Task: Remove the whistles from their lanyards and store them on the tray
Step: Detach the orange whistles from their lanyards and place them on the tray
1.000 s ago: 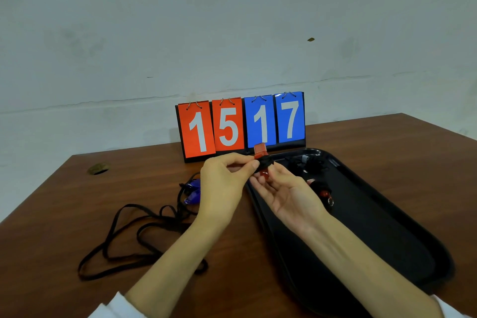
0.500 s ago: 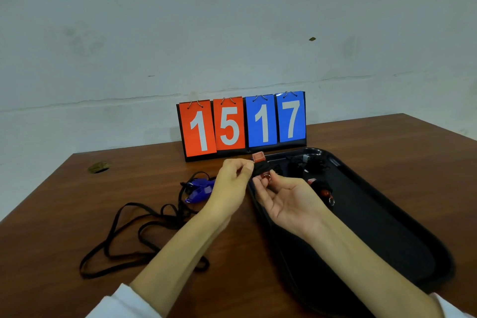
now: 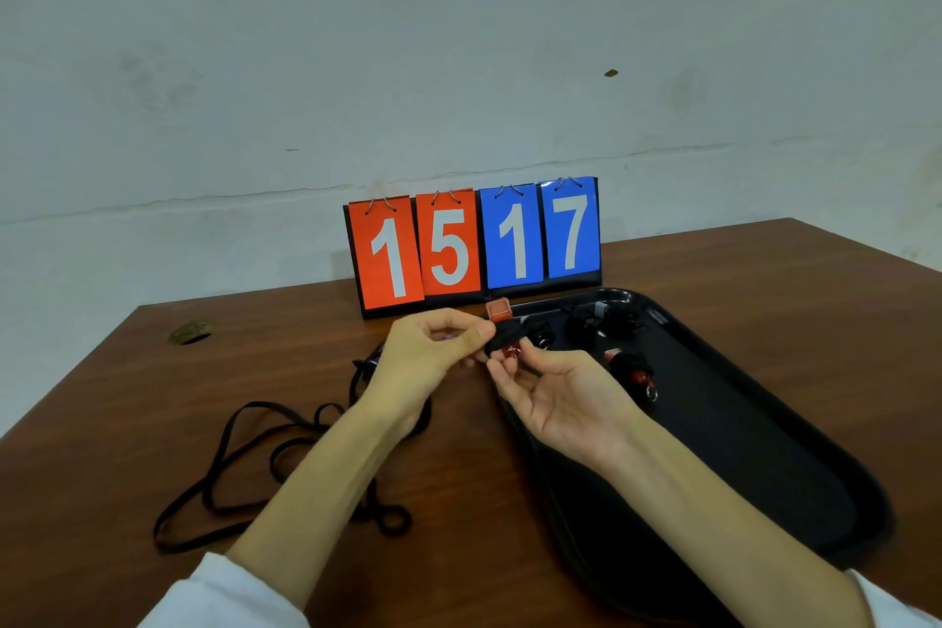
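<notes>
Whistle [image 3: 502, 329] in red and black is pinched by my left hand [image 3: 433, 352] between thumb and curled fingers, while my palm-up right hand [image 3: 560, 398] nips its lower end with curled fingertips, above the far left corner of the tray [image 3: 739, 449].

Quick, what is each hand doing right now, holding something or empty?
Left hand: pinches the red-and-black whistle.
Right hand: palm up, fingertips pinching the lower end of that same whistle.
</notes>
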The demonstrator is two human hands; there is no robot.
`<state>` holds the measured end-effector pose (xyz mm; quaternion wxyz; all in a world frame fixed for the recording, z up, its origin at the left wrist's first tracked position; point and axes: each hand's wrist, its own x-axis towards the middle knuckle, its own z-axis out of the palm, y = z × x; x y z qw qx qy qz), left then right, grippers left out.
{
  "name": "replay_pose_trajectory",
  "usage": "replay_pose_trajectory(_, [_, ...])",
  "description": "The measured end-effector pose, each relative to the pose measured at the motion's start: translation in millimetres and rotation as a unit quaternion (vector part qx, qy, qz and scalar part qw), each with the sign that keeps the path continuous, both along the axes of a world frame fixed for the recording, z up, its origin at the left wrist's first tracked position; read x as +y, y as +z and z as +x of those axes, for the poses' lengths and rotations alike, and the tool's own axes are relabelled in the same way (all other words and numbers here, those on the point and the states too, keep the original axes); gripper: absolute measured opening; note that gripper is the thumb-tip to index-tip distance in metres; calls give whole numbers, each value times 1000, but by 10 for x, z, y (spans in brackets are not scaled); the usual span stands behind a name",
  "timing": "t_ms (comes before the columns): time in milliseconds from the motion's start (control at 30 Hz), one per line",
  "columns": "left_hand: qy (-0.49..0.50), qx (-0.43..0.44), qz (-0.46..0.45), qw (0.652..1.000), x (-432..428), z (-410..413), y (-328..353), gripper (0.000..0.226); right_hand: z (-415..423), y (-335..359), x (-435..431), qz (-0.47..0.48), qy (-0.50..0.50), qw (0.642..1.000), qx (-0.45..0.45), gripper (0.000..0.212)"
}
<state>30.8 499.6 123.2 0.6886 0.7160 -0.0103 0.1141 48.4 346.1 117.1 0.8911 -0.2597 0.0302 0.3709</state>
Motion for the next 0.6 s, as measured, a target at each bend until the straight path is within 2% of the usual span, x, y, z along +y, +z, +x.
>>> replay_pose_trajectory(100, [90, -80, 56, 991, -84, 0, -29, 1, 5, -16, 2, 16, -1, 1000, 13, 36])
replay_pose_trajectory(167, [119, -122, 126, 977, -140, -14, -38, 10, 9, -18, -5, 24, -7, 999, 24, 31])
replay_pose_trajectory(300, [117, -193, 345, 911, -121, -19, -78, 18, 27, -12, -45, 40, -19, 998, 48, 21])
replay_pose_trajectory(367, [103, -200, 393, 892, -72, -2, -77, 19, 21, -9, -46, 27, -11, 999, 46, 22])
replay_pose_trajectory(433, [103, -199, 376, 899, -56, 11, -65, 16, 16, -4, -39, 26, -5, 999, 47, 25])
replay_pose_trajectory(467, [105, -186, 340, 916, -65, 15, -58, 14, 17, -1, -35, 33, -4, 998, 52, 26])
replay_pose_trajectory(533, [107, -133, 227, 959, -96, 26, -57, 13, 19, 17, -39, 52, 7, 996, 70, 21])
replay_pose_trajectory(600, [88, -73, 116, 987, -113, 46, -72, 15, 9, 28, -45, 72, 26, 993, 88, 17])
